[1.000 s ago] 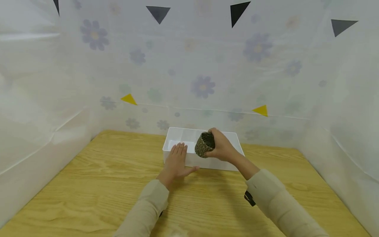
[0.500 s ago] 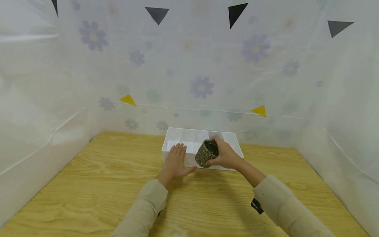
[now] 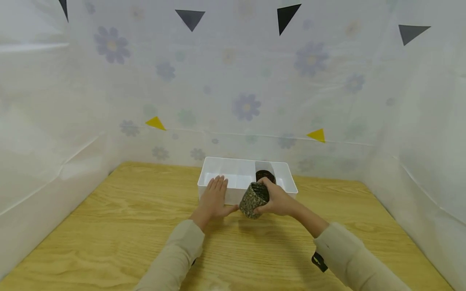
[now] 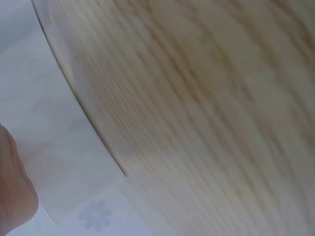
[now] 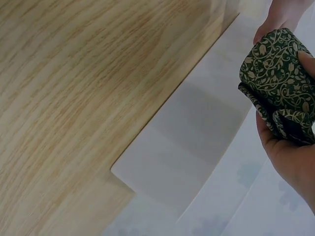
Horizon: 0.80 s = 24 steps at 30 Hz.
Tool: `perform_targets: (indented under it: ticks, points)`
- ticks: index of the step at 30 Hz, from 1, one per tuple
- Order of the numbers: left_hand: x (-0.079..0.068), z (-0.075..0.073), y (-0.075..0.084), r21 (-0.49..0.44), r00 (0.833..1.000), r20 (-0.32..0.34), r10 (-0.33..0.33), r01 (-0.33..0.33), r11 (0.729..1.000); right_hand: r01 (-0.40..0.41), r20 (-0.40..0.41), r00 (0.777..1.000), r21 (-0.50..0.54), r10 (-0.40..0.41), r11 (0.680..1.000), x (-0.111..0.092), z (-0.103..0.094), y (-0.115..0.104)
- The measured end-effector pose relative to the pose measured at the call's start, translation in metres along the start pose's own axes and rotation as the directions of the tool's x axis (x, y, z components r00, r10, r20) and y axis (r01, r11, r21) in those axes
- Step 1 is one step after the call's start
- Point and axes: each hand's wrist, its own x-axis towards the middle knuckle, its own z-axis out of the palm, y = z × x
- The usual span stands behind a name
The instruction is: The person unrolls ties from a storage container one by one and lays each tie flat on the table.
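A white open box (image 3: 240,171) with divided compartments stands at the back of the table. My left hand (image 3: 213,199) lies with straight fingers against its front wall, fingertips over the rim. In front of the box, right of centre, my right hand (image 3: 274,199) grips a rolled-up necktie (image 3: 252,201), tilted, its hollow dark end toward the hand. The right wrist view shows its green cloth with a pale vine pattern (image 5: 275,69) and a loose inner fold. A dark, round-topped thing (image 3: 265,174) sits in a right-hand compartment, partly hidden by my right hand.
A wooden table (image 3: 109,218) spreads around the box. White sheeting with flowers (image 3: 247,107) rises behind it, and more sheeting stands along both sides. Black and yellow triangles mark the back sheet.
The right hand has drawn the rolled necktie from over the box toward the person and down, in front of the wall. The dark thing in the box has come into view. The left hand stays.
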Motion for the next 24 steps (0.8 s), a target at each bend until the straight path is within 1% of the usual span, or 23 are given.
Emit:
perform_targets:
  ticks: [3, 7, 11, 14, 19, 22, 24]
  points:
    - [0.0, 0.0, -0.001, -0.002, 1.0, 0.002, 0.004, -0.004, 1.0, 0.008, 0.037, 0.999, 0.021, -0.009, 1.0, -0.001, 0.003, 0.002]
    - [-0.001, -0.001, -0.002, -0.018, 1.0, 0.004, 0.007, -0.007, 1.0, -0.011, 0.087, 0.996, 0.042, 0.007, 0.999, -0.003, 0.007, 0.005]
    - [-0.001, -0.001, -0.003, -0.025, 1.0, 0.008, 0.013, -0.012, 1.0, -0.035, 0.103, 0.994, 0.041, 0.031, 0.999, -0.006, 0.012, 0.01]
    - [-0.002, -0.001, -0.003, -0.028, 1.0, -0.002, 0.023, -0.023, 0.999, -0.028, 0.111, 0.994, 0.063, 0.021, 0.998, -0.007, 0.016, 0.013]
    - [-0.004, 0.002, -0.006, -0.018, 0.999, -0.017, 0.048, -0.048, 0.999, -0.041, 0.152, 0.988, 0.162, 0.016, 0.986, -0.009, 0.021, 0.017]
    - [-0.006, 0.002, -0.008, -0.007, 0.997, -0.035, 0.065, -0.065, 0.998, -0.074, 0.182, 0.983, 0.202, 0.037, 0.977, -0.008, 0.022, 0.017]
    - [-0.007, 0.002, -0.01, -0.018, 0.996, -0.052, 0.075, -0.076, 0.997, -0.099, 0.195, 0.979, 0.216, 0.056, 0.971, -0.008, 0.023, 0.018]
